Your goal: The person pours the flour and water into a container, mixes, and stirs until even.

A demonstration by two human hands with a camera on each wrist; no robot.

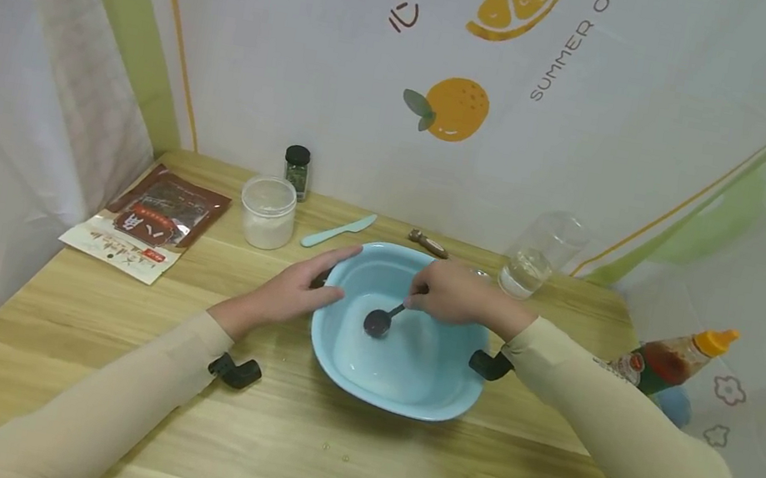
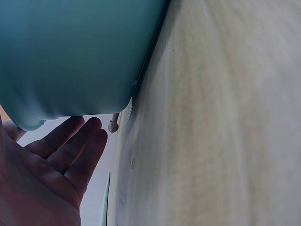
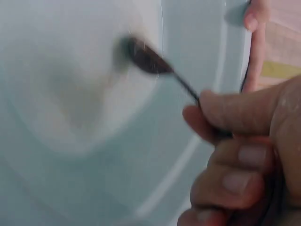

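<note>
A light blue plastic basin (image 1: 399, 369) sits on the wooden table in front of me. My left hand (image 1: 294, 292) holds its left side, thumb over the rim and fingers against the outer wall; in the left wrist view those fingers (image 2: 70, 146) lie nearly straight under the rim. Over the basin, my right hand (image 1: 454, 291) grips the handle of a small dark spoon (image 1: 377, 323). The spoon's rounded bowl is low inside the basin. In the right wrist view, thumb and curled fingers close round the handle (image 3: 186, 86), and the basin's pale bottom is blurred.
Behind the basin are a jar of white powder (image 1: 268, 215), a black-capped spice bottle (image 1: 296, 174), a pale green knife (image 1: 340, 230), a small brown-handled tool (image 1: 429, 243) and a clear container of liquid (image 1: 528, 268). A brown bag (image 1: 153, 222) lies left; a sauce bottle (image 1: 670, 359) stands right.
</note>
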